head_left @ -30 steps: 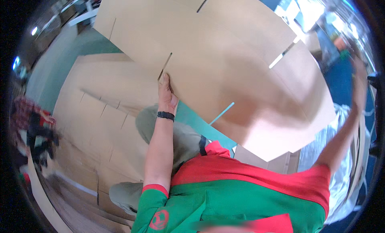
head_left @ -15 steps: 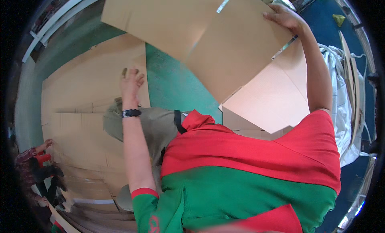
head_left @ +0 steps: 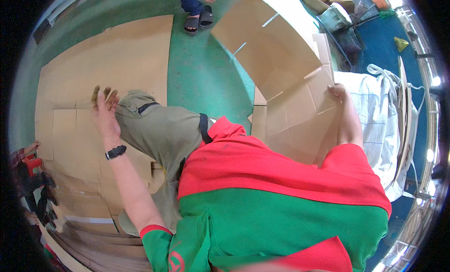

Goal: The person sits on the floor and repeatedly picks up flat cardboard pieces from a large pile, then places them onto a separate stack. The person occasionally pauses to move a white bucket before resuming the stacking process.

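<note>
My left hand (head_left: pixel 106 113) is raised at the left beside my knee, fingers spread and holding nothing; its fingertips look dark and brownish. Behind and below it lie large flat cardboard sheets (head_left: pixel 126 52) on the green floor. At the right, my right hand (head_left: pixel 342 93) has its fingers curled at the edge of a creased cardboard sheet (head_left: pixel 304 98), though the fingertips are partly hidden. Beyond that hand a broad slotted cardboard panel (head_left: pixel 274 49) stands tilted, its lower edge close to the creased part. I cannot tell whether the two are one piece.
A person's feet in dark sandals (head_left: pixel 199 21) stand at the far side. Another person's sleeve (head_left: pixel 18 156) shows at the far left, beside the cardboard. A white woven sack (head_left: pixel 375 117) stands right of my right arm, with cardboard pieces (head_left: pixel 404 122) upright against it.
The large panel has swung away and to the right, uncovering green floor and the sandalled feet. My right hand has come nearer; my left hand has moved left.
</note>
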Action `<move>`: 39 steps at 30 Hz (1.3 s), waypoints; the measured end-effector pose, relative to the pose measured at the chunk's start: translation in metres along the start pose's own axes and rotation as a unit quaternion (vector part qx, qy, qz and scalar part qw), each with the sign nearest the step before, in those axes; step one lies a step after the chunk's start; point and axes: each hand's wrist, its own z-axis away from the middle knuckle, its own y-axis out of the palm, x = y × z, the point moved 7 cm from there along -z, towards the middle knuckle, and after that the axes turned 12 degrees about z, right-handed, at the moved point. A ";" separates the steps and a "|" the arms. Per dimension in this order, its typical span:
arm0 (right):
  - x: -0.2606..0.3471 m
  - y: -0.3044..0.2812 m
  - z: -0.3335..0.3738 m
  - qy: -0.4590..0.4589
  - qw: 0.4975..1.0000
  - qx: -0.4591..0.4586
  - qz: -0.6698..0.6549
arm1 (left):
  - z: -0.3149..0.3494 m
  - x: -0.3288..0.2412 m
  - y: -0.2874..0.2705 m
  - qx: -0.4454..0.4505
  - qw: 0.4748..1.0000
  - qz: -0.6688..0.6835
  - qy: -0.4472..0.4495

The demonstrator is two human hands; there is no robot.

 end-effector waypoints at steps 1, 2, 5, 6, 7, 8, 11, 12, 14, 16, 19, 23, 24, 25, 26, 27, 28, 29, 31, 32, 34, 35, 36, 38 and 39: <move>-0.016 0.010 -0.005 0.002 1.000 -0.012 -0.007 | 0.000 -0.006 -0.011 -0.023 1.000 -0.007 0.006; -0.037 0.017 -0.004 0.004 0.999 -0.038 0.003 | 0.000 -0.013 -0.021 -0.036 0.999 -0.011 0.020; -0.069 0.053 -0.008 -0.021 0.989 -0.109 0.100 | 0.000 -0.019 -0.060 -0.069 0.996 -0.032 0.043; -0.065 0.067 -0.013 -0.078 0.981 -0.120 0.135 | 0.006 -0.018 -0.080 -0.089 0.994 -0.039 0.046; -0.061 0.084 -0.020 -0.109 0.970 -0.122 0.180 | 0.018 -0.027 -0.110 -0.128 0.989 -0.051 0.063; -0.064 0.099 -0.025 -0.118 0.960 -0.106 0.232 | 0.032 -0.029 -0.132 -0.130 0.984 -0.112 0.058; -0.082 0.127 -0.047 -0.097 0.897 -0.031 0.431 | 0.079 -0.014 -0.196 -0.178 0.951 -0.245 -0.067; -0.086 0.135 -0.055 -0.082 0.856 0.000 0.510 | 0.101 -0.009 -0.213 -0.192 0.942 -0.252 -0.115; -0.086 0.143 -0.065 -0.054 0.778 0.035 0.624 | 0.142 -0.010 -0.239 -0.243 0.917 -0.274 -0.156; -0.044 0.147 -0.074 -0.053 0.787 -0.047 0.613 | 0.168 -0.024 -0.251 -0.263 0.898 -0.302 -0.184; 0.105 0.179 -0.072 -0.197 0.875 -0.151 0.415 | 0.189 -0.055 -0.255 -0.249 0.872 -0.375 -0.195; 0.377 0.311 -0.004 -0.493 0.806 -0.088 0.316 | 0.180 -0.092 -0.263 -0.189 0.862 -0.443 -0.156; 0.442 0.353 0.028 -0.562 0.760 -0.068 0.319 | 0.174 -0.098 -0.266 -0.181 0.864 -0.449 -0.140; 0.497 0.391 0.066 -0.632 0.726 -0.004 0.270 | 0.169 -0.100 -0.270 -0.175 0.871 -0.442 -0.123; 0.548 0.431 0.103 -0.671 0.695 0.040 0.253 | 0.164 -0.100 -0.275 -0.176 0.876 -0.438 -0.105; 0.592 0.465 0.141 -0.707 0.665 0.061 0.231 | 0.159 -0.099 -0.279 -0.172 0.882 -0.430 -0.088; 0.625 0.504 0.162 -0.649 0.712 0.173 0.203 | 0.159 -0.090 -0.288 -0.162 0.839 -0.498 -0.149; 0.656 0.538 0.191 -0.647 0.711 0.201 0.188 | 0.163 -0.083 -0.296 -0.149 0.789 -0.559 -0.208; 0.700 0.600 0.233 -0.622 0.715 0.254 0.191 | 0.175 -0.074 -0.309 -0.154 0.750 -0.579 -0.280; 0.716 0.626 0.249 -0.634 0.708 0.236 0.200 | 0.179 -0.073 -0.313 -0.173 0.768 -0.546 -0.286; 0.737 0.673 0.270 -0.646 0.706 0.197 0.212 | 0.185 -0.078 -0.319 -0.199 0.783 -0.513 -0.290; 0.743 0.693 0.277 -0.659 0.698 0.169 0.224 | 0.185 -0.082 -0.322 -0.207 0.782 -0.513 -0.287; 0.747 0.711 0.282 -0.665 0.694 0.139 0.238 | 0.183 -0.090 -0.321 -0.209 0.794 -0.512 -0.253; 0.753 0.736 0.288 -0.667 0.690 0.119 0.256 | 0.182 -0.098 -0.323 -0.217 0.793 -0.513 -0.248; 0.754 0.744 0.290 -0.664 0.689 0.130 0.261 | 0.181 -0.101 -0.324 -0.217 0.796 -0.511 -0.240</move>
